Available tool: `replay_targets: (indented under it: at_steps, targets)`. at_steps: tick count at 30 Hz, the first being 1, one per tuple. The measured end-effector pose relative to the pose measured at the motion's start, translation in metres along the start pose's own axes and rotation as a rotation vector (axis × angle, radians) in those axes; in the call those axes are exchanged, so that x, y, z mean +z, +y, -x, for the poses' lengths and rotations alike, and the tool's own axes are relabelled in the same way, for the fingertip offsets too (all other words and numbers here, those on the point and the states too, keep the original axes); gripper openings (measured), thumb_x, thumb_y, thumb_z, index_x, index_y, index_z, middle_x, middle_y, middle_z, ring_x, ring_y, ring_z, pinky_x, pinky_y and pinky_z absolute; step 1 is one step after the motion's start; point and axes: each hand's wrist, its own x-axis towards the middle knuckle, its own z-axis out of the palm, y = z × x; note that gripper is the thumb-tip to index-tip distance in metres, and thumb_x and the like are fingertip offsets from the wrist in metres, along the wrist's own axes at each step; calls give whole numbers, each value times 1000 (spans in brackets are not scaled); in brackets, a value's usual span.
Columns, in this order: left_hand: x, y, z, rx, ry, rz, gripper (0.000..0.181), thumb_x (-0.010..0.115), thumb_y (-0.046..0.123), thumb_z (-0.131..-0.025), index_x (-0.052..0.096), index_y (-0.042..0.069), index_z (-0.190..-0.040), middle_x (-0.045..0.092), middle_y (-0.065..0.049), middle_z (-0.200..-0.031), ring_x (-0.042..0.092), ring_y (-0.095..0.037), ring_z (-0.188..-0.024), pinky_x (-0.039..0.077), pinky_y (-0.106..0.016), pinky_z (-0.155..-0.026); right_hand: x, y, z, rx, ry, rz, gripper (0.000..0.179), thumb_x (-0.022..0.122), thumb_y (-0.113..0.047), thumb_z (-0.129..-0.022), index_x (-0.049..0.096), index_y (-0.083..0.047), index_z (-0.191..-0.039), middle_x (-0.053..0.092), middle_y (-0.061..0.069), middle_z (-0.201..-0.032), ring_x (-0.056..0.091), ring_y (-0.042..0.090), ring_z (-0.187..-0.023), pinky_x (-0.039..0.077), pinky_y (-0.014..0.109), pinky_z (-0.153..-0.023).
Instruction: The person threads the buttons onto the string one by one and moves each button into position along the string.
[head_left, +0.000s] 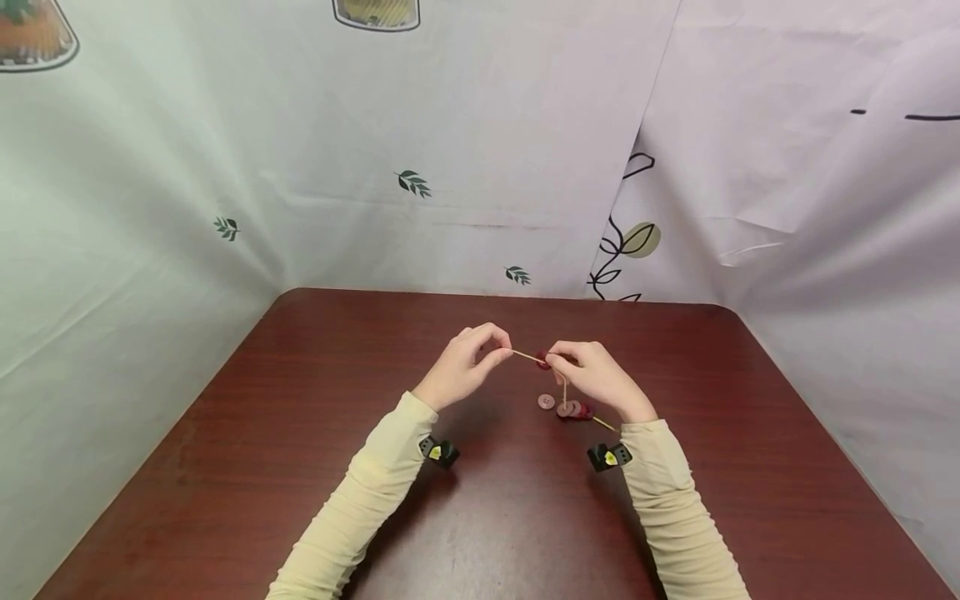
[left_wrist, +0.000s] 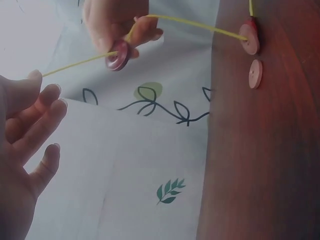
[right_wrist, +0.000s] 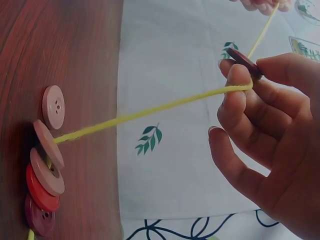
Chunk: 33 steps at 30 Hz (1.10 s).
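Observation:
My left hand [head_left: 462, 367] pinches the end of a yellow string [left_wrist: 75, 65] between thumb and forefinger. The string runs taut through a dark red button [left_wrist: 118, 56], which my right hand [head_left: 596, 375] grips by its edge. From there the string passes over a finger of the right hand and slopes down to several threaded buttons on the table. In the right wrist view these are pink buttons [right_wrist: 48, 172], a red button [right_wrist: 41, 187] and a purple button [right_wrist: 40, 218]. One loose pink button [head_left: 547, 402] lies flat beside them.
The brown table [head_left: 315, 467] has a rounded far edge against a white printed cloth [head_left: 465, 125] that hangs at the back and sides. A further piece of string [head_left: 604, 424] extends from the threaded buttons toward the right wrist. Each wrist carries a black camera.

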Motion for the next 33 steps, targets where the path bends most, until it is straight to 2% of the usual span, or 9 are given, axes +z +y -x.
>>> replay_targets:
  at_steps: [6,13,23,30,33]
  targets:
    - [-6,1,0,5,6,-4,7,67,15,-91,61,12,-93,64,0,-88,47,-14,-77,41,-33,-74,0,4,-1,10,-10,23,17,54,-18,-98,66,-12,-88,61,8,-67,46,12,-56,38,25,-55]
    - [-10,0,1,12,17,-9,7,68,14,-90,61,13,-93,65,0,-86,47,-14,-77,39,-29,-73,-2,8,-1,7,-45,69,16,55,-15,-96,67,-8,-88,63,11,-70,47,11,-58,38,25,-57]
    - [-13,0,0,28,4,3,7,68,12,-90,61,12,-93,64,-1,-86,47,-14,-78,41,-32,-74,-3,15,-1,15,-100,99,15,57,-13,-94,68,-10,-84,63,10,-71,50,10,-63,39,24,-59]
    - [-14,0,1,39,-14,3,7,68,12,-89,62,12,-92,64,1,-85,53,-19,-80,42,-30,-76,-2,21,0,21,-148,99,16,56,-10,-93,69,-7,-84,63,11,-69,53,11,-64,41,25,-63]
    - [-15,0,1,43,-15,10,6,68,12,-89,62,12,-91,64,0,-86,55,-25,-82,44,-33,-77,-2,21,0,30,-174,104,17,55,-10,-92,69,-8,-84,64,10,-69,56,11,-66,44,26,-65]
